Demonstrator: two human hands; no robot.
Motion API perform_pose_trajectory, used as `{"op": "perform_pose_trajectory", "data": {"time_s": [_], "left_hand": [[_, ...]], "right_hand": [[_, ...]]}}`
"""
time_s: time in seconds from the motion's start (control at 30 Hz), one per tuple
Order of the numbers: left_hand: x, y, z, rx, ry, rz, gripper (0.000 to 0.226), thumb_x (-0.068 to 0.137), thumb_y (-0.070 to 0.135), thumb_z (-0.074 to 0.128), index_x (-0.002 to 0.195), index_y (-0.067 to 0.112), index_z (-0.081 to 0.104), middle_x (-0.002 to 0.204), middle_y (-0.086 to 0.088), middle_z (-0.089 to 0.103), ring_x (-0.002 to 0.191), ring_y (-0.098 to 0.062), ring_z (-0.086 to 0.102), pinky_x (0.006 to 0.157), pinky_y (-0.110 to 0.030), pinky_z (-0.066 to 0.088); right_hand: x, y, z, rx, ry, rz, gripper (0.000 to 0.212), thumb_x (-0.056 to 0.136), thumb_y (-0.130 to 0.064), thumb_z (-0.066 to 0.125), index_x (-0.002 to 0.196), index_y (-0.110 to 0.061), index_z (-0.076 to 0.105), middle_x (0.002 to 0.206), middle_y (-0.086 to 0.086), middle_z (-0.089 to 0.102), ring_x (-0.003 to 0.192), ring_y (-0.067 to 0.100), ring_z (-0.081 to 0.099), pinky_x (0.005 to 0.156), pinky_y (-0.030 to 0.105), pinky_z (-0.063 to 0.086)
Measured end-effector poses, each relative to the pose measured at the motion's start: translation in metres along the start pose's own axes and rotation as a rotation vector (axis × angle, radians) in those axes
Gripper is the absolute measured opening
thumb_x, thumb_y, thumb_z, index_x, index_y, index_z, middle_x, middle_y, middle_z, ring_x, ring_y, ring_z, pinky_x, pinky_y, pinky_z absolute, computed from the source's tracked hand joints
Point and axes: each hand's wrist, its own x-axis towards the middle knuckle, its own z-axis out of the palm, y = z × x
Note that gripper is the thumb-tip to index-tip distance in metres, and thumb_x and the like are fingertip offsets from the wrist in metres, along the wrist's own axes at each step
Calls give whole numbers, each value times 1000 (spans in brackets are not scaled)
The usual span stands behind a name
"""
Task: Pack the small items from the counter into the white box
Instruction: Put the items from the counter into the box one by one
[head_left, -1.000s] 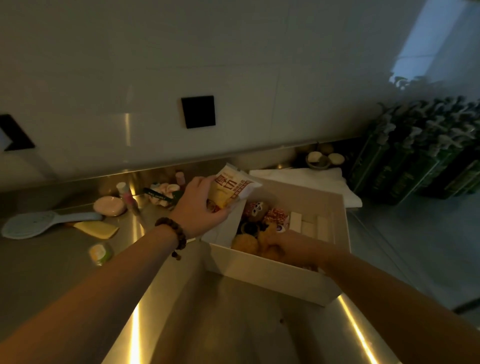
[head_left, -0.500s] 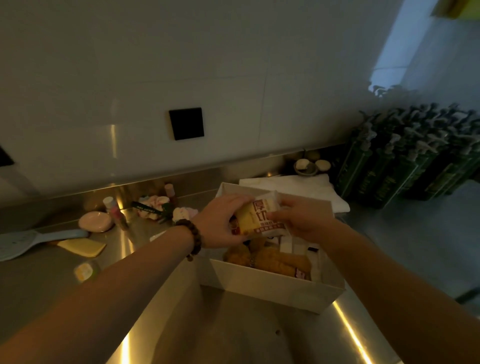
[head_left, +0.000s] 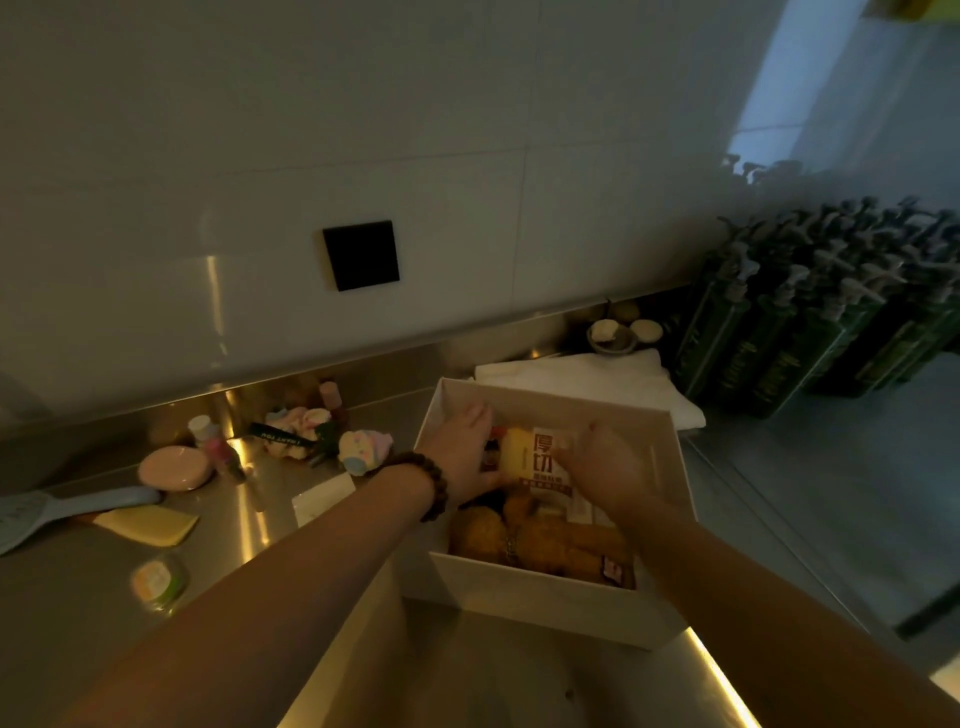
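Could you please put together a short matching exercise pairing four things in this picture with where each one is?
Things:
1. snack packet
2. pink soap
3. hairbrush
4. pump bottles

Places:
A. far right, by the wall
B. on the counter at the far left edge
C. inside the white box, between both hands
D. on the counter, left of the box, near the small bottle

Pairs: 1-C, 2-D, 3-B, 4-A

The hairbrush (head_left: 62, 506) at nine o'clock is cut off by the left edge, and both hands' fingertips hide behind the snack packet (head_left: 540, 460).
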Motion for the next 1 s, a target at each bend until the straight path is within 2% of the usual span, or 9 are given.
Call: {"op": "perform_pose_trajectory", "data": {"time_s": [0.07, 0.13, 0.2, 0.3, 0.57, 0.73, 0.87, 0.93, 1.0], "left_hand": [[4, 3, 9, 56, -82, 9, 89, 81, 55, 58, 147, 12, 15, 154, -6, 16, 138, -24, 23, 113, -39, 24], [6, 6, 20, 143, -166, 26, 91, 86, 56, 50, 149, 11, 1, 157, -8, 2, 142, -24, 9, 115, -39, 13], [9, 10, 28, 165, -243, 17, 92, 89, 56, 46, 148, 10, -7, 157, -8, -9, 143, -22, -3, 114, -38, 7], [13, 12, 35, 201, -302, -19, 93, 89, 58, 41, 146, 9, -14, 156, -7, -15, 143, -21, -9, 115, -38, 4], [17, 12, 51, 222, -383, -103, 97, 88, 62, 37, 143, 8, -22, 152, -7, -26, 141, -22, -19, 116, -40, -2], [15, 10, 45, 201, -357, -92, 95, 89, 62, 36, 144, 8, -20, 154, -8, -22, 142, -23, -16, 115, -42, -1], [2, 10, 24, 138, -218, -48, 83, 90, 56, 39, 149, 11, 2, 156, -9, 5, 142, -26, 8, 115, -45, 12], [-8, 9, 6, 83, -57, -8, 67, 90, 49, 44, 142, 12, 26, 147, -10, 30, 132, -27, 30, 110, -43, 24], [-21, 2, -14, -6, 88, -12, 50, 90, 40, 48, 130, 11, 42, 134, -11, 45, 122, -28, 41, 103, -40, 33]], "right_hand": [[-2, 6, 2, -127, 70, -215, 48, 92, -32, 56, 134, -13, 42, 134, 6, 46, 119, 20, 48, 93, 29, 42], [-2, 12, 7, -232, -89, -407, 62, 95, -37, 49, 148, -16, 24, 155, 7, 21, 141, 26, 21, 113, 37, 23], [1, 20, 20, -402, -266, -478, 65, 98, -44, 36, 151, -19, 8, 160, 5, -4, 146, 27, -7, 118, 43, 4], [8, 27, 34, -479, -320, -451, 64, 100, -49, 22, 150, -22, -7, 158, 4, -18, 144, 26, -18, 117, 45, -3], [16, 31, 56, -486, -313, -455, 64, 99, -50, 17, 148, -22, -14, 156, 4, -23, 144, 25, -20, 117, 41, -6], [17, 26, 53, -474, -323, -432, 63, 100, -47, 18, 150, -21, -10, 158, 6, -18, 144, 26, -17, 116, 41, -6], [8, 6, 38, -309, -175, -465, 55, 101, -29, 33, 149, -9, 18, 157, 16, 13, 145, 32, 12, 118, 45, 13], [-2, -12, 27, -232, -70, -510, 48, 100, -25, 35, 146, -11, 29, 153, 16, 27, 136, 30, 33, 112, 43, 27], [-12, -37, 16, -125, 1, -504, 46, 101, -28, 35, 145, -17, 31, 150, 10, 32, 132, 25, 39, 107, 38, 32]]}}
